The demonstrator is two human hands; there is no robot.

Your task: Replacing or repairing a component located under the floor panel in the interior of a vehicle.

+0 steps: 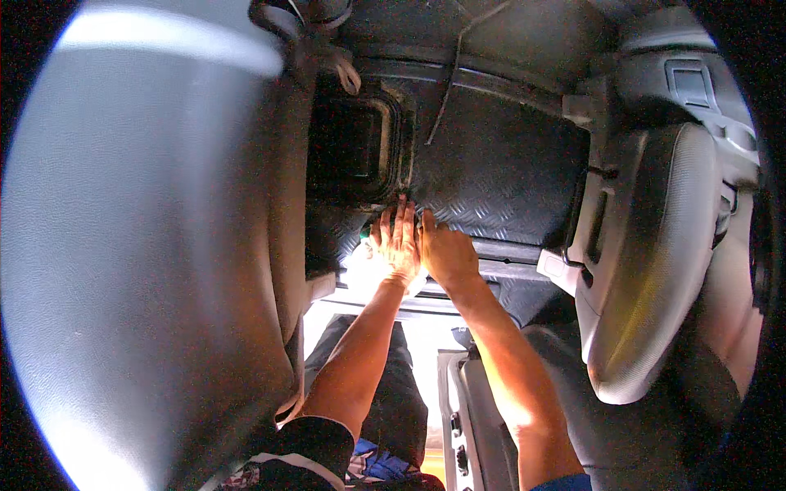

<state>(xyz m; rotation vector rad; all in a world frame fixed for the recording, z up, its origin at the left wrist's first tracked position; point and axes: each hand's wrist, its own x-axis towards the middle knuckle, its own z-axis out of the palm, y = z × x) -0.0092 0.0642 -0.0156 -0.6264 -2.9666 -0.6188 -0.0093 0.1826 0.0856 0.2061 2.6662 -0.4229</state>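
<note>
My left hand (395, 241) lies with fingers stretched out over a small, partly hidden green item (366, 233) at the inner edge of the dark textured floor mat (501, 176), in brightly lit surroundings. My right hand (446, 250) is right beside it, fingers curled; what they hold, if anything, is hidden. Just beyond my fingertips is a dark rectangular recess (352, 143) with a rounded, grimy rim. A thin dark line, like a cable or rod (444, 102), runs over the mat above my hands.
A large grey padded seat surface (147, 245) fills the left side. At the right is a grey seat with a padded edge (647, 254). Below my hands are a bright door opening and sill (430, 299), my dark-clad legs, and a grey panel with switches (463, 409).
</note>
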